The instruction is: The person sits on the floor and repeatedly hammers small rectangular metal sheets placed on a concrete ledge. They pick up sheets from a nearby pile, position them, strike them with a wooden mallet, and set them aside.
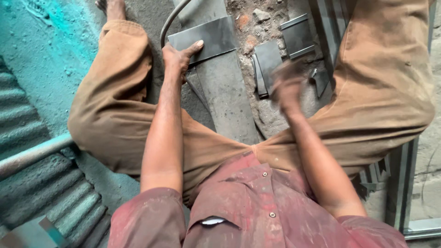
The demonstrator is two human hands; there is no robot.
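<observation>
While my left hand (180,56) grips the flat metal plate (206,39), my blurred right hand (287,87) hovers by small plates (268,59), grip unclear

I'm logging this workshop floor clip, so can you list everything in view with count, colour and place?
Flat metal plate: one, dark grey, top centre, under the left hand.
Long metal slab: one, grey, on the ground between the legs.
Small bent metal pieces: several, dark grey, ahead of the right hand.
Pipe: one, pale grey, left edge.
Corrugated sheet: one, grey, lower left.
Left hand: gripping the plate's edge.
Right hand: blurred, above the small pieces; grip unclear.
</observation>
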